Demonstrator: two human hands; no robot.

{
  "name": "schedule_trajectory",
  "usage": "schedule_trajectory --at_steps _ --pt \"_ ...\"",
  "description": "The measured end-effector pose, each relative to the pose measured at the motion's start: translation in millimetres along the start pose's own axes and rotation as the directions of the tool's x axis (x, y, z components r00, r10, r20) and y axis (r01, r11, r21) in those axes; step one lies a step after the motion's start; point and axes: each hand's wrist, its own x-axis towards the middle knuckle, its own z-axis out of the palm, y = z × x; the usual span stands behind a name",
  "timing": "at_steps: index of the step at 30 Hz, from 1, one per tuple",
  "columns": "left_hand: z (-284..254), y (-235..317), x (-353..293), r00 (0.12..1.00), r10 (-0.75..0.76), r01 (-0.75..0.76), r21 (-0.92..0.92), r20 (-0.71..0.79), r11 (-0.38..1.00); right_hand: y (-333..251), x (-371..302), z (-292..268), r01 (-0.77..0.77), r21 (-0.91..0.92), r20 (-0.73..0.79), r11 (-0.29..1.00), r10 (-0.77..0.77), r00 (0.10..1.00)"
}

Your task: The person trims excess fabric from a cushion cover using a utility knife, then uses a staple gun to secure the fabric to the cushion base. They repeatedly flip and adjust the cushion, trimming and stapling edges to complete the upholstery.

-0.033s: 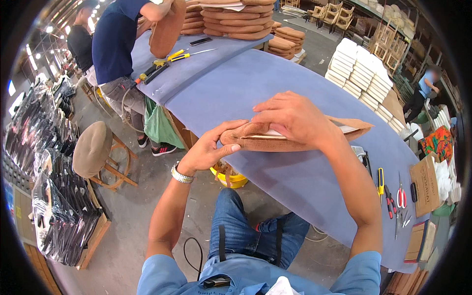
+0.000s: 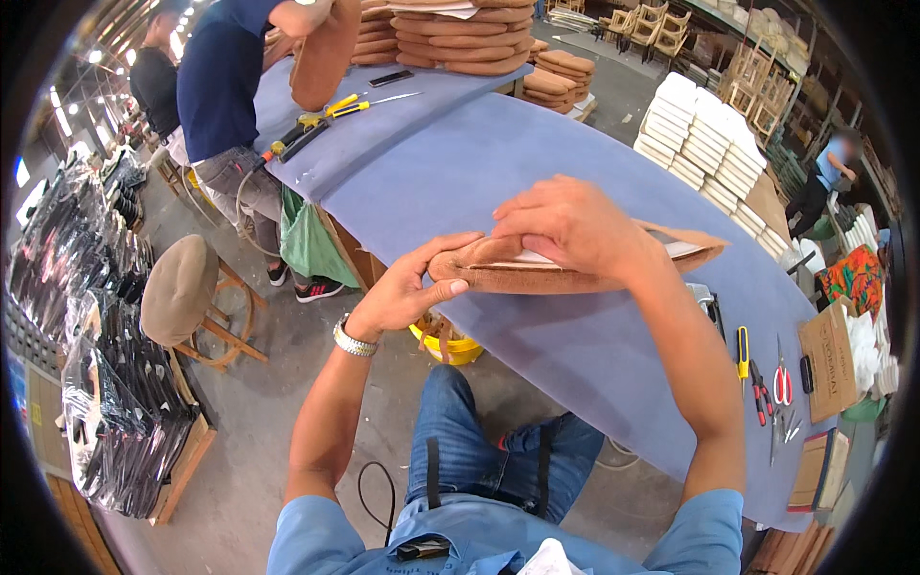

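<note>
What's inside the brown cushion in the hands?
White stuff shows along the open side of the cushion. The right hand covers part of that opening, and the cushion's brown sides hide whatever lies deeper in.

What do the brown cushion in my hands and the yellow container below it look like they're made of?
Brown cushion: probably fabric, perhaps suede-like, going by its matte, slightly mottled surface; the white layer in its opening could be foam or lining. Yellow container: likely smooth plastic, judging by its bright, even colour.
</note>
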Motion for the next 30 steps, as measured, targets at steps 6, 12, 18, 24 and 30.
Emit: schedule_trajectory --at_steps 6,12,18,24,30 --pt "-3.0 -2.0 -6.8 0.998 -0.060 0.060 0.046 -0.003 0.997 -18.1 36.1 3.2 -0.332 -0.056 0.202 0.942 0.337 0.920" --pt "-6.4 -1.8 0.5 0.999 -0.043 0.043 0.011 -0.003 0.999 1.9 28.3 16.0 -0.165 0.241 0.105 0.956 0.144 0.984" --pt "-7.9 -4.4 10.4 0.971 0.077 -0.022 0.235 -0.228 0.972 24.9 33.7 28.7 -0.105 0.374 0.022 0.921 0.105 0.994" --pt "-14.0 24.8 30.6 0.936 0.076 0.062 0.372 -0.344 0.926 37.5 48.1 33.4 -0.099 0.302 -0.044 0.948 0.118 0.992" --pt "-31.2 43.7 41.4 0.965 -0.022 0.170 0.564 -0.260 0.808 42.3 61.9 40.5 -0.066 0.086 -0.031 0.994 0.069 0.997"
